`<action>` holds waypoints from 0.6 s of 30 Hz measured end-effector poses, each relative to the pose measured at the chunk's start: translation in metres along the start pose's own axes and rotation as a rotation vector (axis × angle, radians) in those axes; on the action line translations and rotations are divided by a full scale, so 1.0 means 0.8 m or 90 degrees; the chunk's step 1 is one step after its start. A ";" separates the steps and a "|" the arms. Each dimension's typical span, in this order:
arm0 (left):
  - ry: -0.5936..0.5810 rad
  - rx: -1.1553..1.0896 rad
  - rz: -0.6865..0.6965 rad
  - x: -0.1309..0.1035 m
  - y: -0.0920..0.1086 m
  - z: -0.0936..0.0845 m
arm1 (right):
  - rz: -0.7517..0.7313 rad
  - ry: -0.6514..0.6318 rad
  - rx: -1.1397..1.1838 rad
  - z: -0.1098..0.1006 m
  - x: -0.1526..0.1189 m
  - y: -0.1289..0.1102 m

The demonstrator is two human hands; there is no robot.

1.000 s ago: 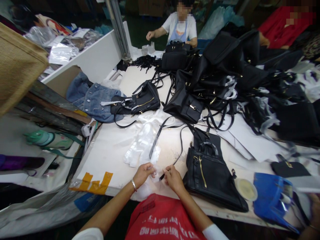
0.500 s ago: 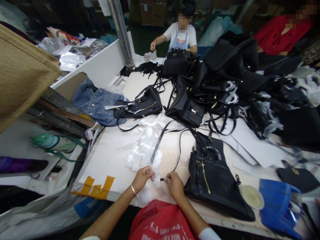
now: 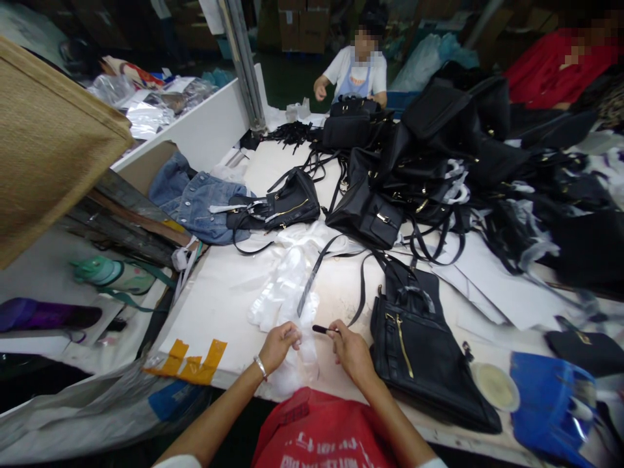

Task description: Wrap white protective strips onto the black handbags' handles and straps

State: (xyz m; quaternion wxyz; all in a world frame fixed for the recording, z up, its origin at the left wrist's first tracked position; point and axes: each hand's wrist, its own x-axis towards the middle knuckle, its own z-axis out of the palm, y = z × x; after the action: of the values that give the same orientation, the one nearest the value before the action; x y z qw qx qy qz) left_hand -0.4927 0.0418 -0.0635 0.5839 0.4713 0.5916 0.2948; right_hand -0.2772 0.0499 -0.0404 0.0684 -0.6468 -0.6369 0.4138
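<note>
My left hand (image 3: 281,348), with a silver bangle at its wrist, is closed in a pinch at a thin translucent plastic sleeve (image 3: 308,356). Facing it across a small gap, my right hand (image 3: 350,350) grips a black strap (image 3: 361,296) near its end, and the rounded tip points left. That strap runs up to a black leather backpack (image 3: 424,338) with a gold zip, lying on the table to my right. Its other strap (image 3: 319,270) stretches over a heap of clear plastic sleeves (image 3: 283,286) just beyond my hands.
A second black bag (image 3: 292,201) lies beside a denim garment (image 3: 195,201). Many black bags (image 3: 439,130) are piled at the back right. A yellowish round lid (image 3: 496,387) and a blue container (image 3: 550,396) sit at right. One co-worker (image 3: 358,71) sits opposite.
My right hand has lifted slightly and turned, so the strap's tip now shows clear of the plastic. My left hand has hardly moved. The co-worker opposite has drawn a hand back.
</note>
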 end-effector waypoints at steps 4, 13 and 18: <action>-0.006 0.019 0.013 0.001 0.005 0.002 | -0.034 -0.013 -0.019 -0.008 -0.003 -0.009; -0.004 0.063 0.022 0.000 0.009 0.000 | -0.006 0.001 -0.080 -0.003 -0.005 -0.007; -0.001 0.132 0.067 -0.003 0.017 0.003 | -0.016 -0.058 -0.055 -0.009 -0.002 -0.010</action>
State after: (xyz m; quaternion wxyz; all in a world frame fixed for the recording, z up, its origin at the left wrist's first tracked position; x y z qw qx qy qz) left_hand -0.4879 0.0443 -0.0508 0.5161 0.5601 0.5928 0.2619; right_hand -0.2782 0.0530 -0.0302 0.0166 -0.6215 -0.6647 0.4142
